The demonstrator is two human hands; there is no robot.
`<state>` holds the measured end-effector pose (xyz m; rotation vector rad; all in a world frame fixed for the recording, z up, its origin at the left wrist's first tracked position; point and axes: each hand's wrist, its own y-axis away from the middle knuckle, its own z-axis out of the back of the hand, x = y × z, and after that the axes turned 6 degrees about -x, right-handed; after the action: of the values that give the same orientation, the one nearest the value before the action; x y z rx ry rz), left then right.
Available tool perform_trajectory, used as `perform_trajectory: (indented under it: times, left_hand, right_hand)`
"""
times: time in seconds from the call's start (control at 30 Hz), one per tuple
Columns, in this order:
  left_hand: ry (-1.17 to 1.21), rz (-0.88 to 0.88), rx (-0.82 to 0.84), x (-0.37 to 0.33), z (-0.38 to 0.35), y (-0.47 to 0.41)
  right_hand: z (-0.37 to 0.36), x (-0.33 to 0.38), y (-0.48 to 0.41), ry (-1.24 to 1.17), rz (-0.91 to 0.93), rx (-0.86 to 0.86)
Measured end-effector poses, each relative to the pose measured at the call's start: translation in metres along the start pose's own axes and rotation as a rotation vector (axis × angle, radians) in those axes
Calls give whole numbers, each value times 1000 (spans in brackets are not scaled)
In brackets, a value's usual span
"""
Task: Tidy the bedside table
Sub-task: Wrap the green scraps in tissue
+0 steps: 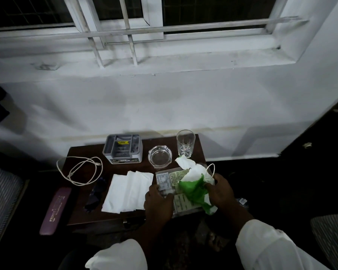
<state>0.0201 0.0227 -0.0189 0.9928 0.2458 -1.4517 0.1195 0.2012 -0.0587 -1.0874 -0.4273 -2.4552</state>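
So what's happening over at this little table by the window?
A person in white sleeves is tidying a small dark bedside table. The right hand grips a crumpled green and white wrapper, while the left hand rests on a clear printed packet beneath it. Still out on the table: folded white tissues, a looped white cable, a grey organiser box, a glass ashtray and an empty drinking glass.

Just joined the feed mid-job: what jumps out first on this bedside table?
The bright green-and-white crumpled wrapper at the table's front right, gripped by the right hand over a clear printed packet that the left hand touches. Next, white tissues spread at centre front, and a looped white cable at the left edge. Behind stand a grey organiser, glass ashtray and empty tumbler.
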Motion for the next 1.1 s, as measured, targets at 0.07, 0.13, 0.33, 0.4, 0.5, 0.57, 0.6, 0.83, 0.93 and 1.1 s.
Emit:
perform_trajectory:
  times: [0.07,0.13,0.33,0.4,0.5,0.57,0.6,0.83,0.93,1.1]
  left_hand:
    - [33,11,11,0,-2,-2]
    - [82,17,16,-1,-3,-3]
    - [293,13,-1,-3,-3,0]
    - [345,-4,4,-5,-4,2]
    - [452,-3,50,-11,-6,8]
    - [496,-18,87,-17,-10,12]
    - [508,-26,108,-20,-12,14]
    - [584,-30,260,-41,-24,34]
    - [530,-100,281,-45,-30,42]
    - [464,-203,347,-57,-42,58]
  right_hand:
    - [-1,-3,0,-28,48,-23]
    - [-1,-4,0,-34,36,-37]
    - [3,-1,0,-42,17,-41]
    - [4,1,1,-41,13,-43]
    - [8,6,4,-37,22,-37]
    - [10,12,6,-34,23,-15]
    - [11,15,7,-43,16,-4]
    - [31,31,21,-315,-84,103]
    - [42,38,26,-499,-173,177]
    - [66,38,32,-709,-150,254]
